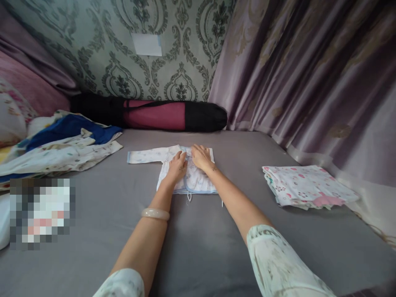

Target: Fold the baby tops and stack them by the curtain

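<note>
A small white baby top (pixel 198 180) with light blue trim lies on the grey bed sheet (pixel 235 243). Its left sleeve (pixel 145 155) stretches out flat to the left; the right sleeve is not seen extended. My left hand (pixel 178 165) rests on the chest of the top, fingers slightly apart, with a pale bangle on that wrist. Near the collar and right shoulder, my right hand (pixel 200 156) lies on the cloth with its fingers bent over it. White ties hang from the bottom hem.
Folded patterned cloths (pixel 309 185) lie at the right. A pile of blue and white clothes (pixel 74 140) is at the left, above a blurred-out patch. A black and maroon roll bag (pixel 154 114) lies along the wall; purple curtains (pixel 278 82) hang at the right.
</note>
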The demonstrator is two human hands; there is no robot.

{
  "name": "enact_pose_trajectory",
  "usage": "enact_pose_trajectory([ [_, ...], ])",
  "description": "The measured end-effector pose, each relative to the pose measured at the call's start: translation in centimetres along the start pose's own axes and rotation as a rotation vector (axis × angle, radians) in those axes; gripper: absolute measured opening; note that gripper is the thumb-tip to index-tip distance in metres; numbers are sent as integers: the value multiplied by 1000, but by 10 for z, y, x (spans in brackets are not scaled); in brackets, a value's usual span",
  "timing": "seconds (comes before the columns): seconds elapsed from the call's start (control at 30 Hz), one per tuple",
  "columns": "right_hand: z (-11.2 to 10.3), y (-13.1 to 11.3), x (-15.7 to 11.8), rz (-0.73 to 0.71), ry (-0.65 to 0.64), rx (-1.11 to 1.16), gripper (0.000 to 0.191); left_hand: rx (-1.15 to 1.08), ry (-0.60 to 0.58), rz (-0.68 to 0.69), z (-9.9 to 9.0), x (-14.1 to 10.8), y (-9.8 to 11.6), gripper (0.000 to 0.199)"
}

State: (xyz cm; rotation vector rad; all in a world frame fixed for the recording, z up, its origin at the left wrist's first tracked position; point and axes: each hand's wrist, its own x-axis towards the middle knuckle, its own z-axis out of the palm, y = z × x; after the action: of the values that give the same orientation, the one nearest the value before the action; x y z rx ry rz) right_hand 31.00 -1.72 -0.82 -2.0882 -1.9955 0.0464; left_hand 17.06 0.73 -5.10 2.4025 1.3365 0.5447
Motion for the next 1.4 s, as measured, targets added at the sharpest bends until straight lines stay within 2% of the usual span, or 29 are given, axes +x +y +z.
enact_pose_trajectory([
  [0.13,11,7,-1,-89,-87,1,51,8,-22,11,2,-2,5,56],
  [0.37,31,11,-2,-71,-157,28,55,72,-80,70,10,-5,1,66],
  [0.6,28,14,2,-59,-203,58,56,98,-75,28,7,-6,7,55],
  [0.67,26,16,2,-34,-178,48,57,95,-77,28,7,-7,7,54],
  [0.77,25,22,0,63,-38,-29,59,100,-73,31,8,-6,7,53],
  [0.83,27,26,-3,119,0,-71,61,113,-70,37,8,-6,8,52],
  [1.1,38,36,-6,144,-44,-78,64,147,-116,41,0,-10,12,52],
  [1.27,32,40,-2,150,-112,-52,64,139,-109,43,2,-11,11,54],
  [1.4,26,50,-4,200,-73,-77,65,143,-116,34,1,-11,13,56],
])
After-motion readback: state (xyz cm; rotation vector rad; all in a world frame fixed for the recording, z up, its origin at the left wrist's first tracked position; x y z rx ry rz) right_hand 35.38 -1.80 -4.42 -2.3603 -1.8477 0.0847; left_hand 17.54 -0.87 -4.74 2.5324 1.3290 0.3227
